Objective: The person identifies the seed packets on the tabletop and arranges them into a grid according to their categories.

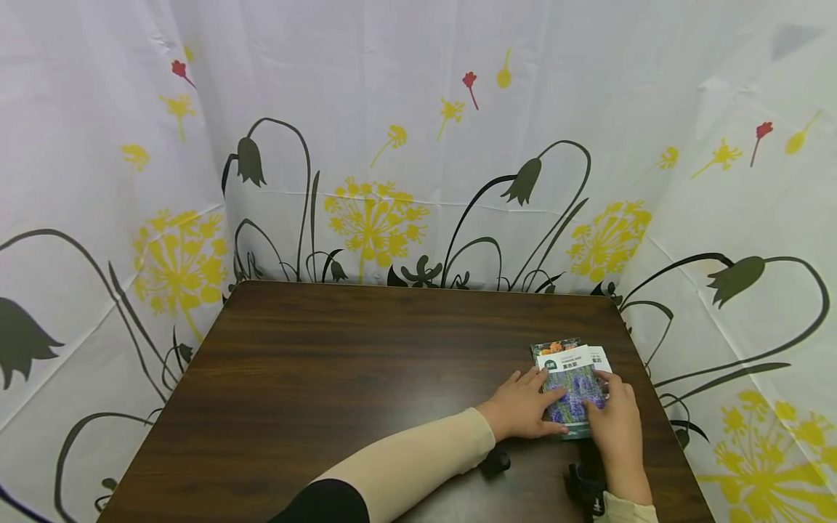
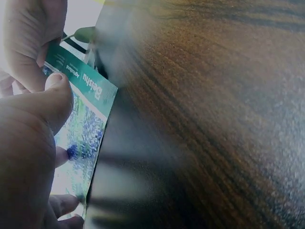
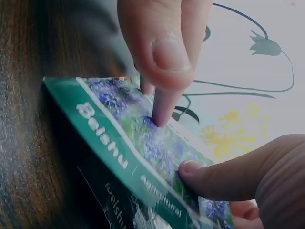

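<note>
A lavender seed packet [image 1: 575, 385] with a green lower band lies on top of a small pile near the table's right side. Behind its top edge show a packet with orange flowers [image 1: 556, 346] and a white-topped packet [image 1: 599, 356]. My left hand [image 1: 523, 407] rests on the lavender packet's left part, fingers spread. My right hand [image 1: 617, 421] pinches the right edge, thumb on the printed face and fingertips partly hidden beyond the edge. In the right wrist view, another green-banded packet [image 3: 116, 202] shows beneath the top one, slightly apart from it.
The dark wooden table [image 1: 327, 378] stretches away to the left. A black object [image 1: 495, 463] is below my left sleeve, and a black wrist device [image 1: 585, 483] sits by my right wrist. A flower-printed curtain [image 1: 405, 94] hangs behind the table and along its sides.
</note>
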{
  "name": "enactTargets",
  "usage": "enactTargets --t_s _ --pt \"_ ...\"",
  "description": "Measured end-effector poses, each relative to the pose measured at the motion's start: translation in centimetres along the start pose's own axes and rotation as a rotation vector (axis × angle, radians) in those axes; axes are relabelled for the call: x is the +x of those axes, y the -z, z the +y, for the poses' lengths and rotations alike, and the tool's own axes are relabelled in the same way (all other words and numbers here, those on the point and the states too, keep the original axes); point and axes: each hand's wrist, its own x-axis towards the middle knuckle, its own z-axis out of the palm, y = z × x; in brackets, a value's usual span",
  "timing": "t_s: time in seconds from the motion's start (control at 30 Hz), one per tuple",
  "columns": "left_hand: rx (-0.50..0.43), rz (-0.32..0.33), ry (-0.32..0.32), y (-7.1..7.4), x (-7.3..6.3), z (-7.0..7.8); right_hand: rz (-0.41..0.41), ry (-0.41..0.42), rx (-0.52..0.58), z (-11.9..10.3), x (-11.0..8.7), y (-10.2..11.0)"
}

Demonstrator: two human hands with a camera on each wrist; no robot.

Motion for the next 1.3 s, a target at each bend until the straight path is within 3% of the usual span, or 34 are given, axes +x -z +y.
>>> enactTargets --t_s 0.33,0.6,1.03,1.3 --pt "-0.029 0.066 -0.021 0.5 -0.7 -0.3 -0.054 -0.067 0.151 -0.3 0.1 -0.5" --pt "-0.016 0.123 -0.005 0.6 -0.4 -0.7 -0.075 -0.071 0.272 -1.5 -0.2 -0.8" --pt "0.013 0.100 0.052 0.9 -0.6 -1.4 -0.196 0.009 0.276 -2.7 -0.3 -3.2" --pt "0.001 0.045 0.091 1.2 -1.3 -1.9 -0.275 0.081 0.175 -3.2 -0.5 -4.1"
